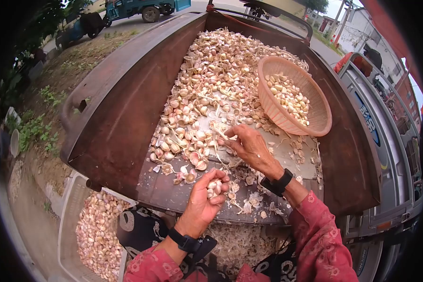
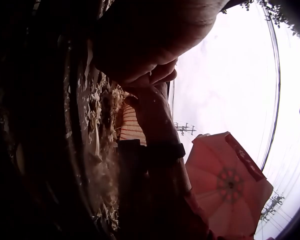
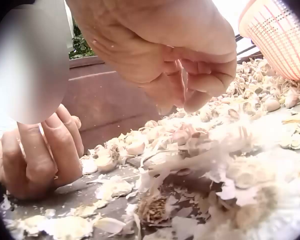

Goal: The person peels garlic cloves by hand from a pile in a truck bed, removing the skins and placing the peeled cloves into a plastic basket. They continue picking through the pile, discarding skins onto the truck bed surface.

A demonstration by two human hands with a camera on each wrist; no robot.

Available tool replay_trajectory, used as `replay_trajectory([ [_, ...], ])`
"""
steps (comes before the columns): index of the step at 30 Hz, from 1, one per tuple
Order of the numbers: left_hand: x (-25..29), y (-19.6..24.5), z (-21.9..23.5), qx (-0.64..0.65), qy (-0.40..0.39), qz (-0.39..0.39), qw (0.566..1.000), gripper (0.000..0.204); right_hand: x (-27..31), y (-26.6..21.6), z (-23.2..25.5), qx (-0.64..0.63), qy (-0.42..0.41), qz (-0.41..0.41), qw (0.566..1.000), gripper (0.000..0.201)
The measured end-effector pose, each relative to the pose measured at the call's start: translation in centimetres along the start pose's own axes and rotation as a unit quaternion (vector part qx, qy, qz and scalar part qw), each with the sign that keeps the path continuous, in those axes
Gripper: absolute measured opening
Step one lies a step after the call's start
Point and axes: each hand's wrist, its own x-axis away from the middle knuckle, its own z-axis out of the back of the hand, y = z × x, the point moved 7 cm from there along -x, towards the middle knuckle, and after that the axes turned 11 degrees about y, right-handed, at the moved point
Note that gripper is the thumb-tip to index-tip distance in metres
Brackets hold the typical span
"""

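My left hand (image 1: 204, 199) curls round several garlic cloves (image 1: 215, 188) at the near edge of the truck bed. My right hand (image 1: 251, 148) is farther in, its fingers bent down over the garlic. A pale dry stalk (image 1: 217, 126) shows right at its fingertips; I cannot tell whether they pinch it. In the right wrist view the thumb and fingers of the right hand (image 3: 175, 60) come together above loose cloves and papery skins (image 3: 110, 187). A large heap of garlic cloves (image 1: 211, 70) spreads from the back of the bed toward both hands.
A pink plastic basket (image 1: 317, 110) with cloves leans on the heap at right. Rusty metal walls (image 1: 122, 94) flank the bed. A white crate (image 1: 66, 225) of garlic stands below left. Skins (image 1: 254, 199) litter the near edge. A parked vehicle (image 1: 385, 141) stands at right.
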Motion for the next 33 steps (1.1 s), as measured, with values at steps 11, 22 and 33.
replay_trajectory([
  [11, 1.9, 0.4, -0.6, 0.002, 0.009, -0.005, 1.0, 0.018, 1.2, 7.5, 3.1, -0.067, -0.065, -0.214, 0.972, 0.019],
  [22, 1.8, 0.9, -0.1, 0.008, 0.014, -0.01, 1.0, 0.017, -2.6, 4.3, -3.1, -0.021, -0.121, -0.131, 0.984, 0.026],
  [33, 2.1, 0.8, -0.4, -0.037, 0.01, -0.03, 0.999, 0.018, 4.6, 2.5, 0.9, -0.505, -0.099, -0.332, 0.791, 0.027],
])
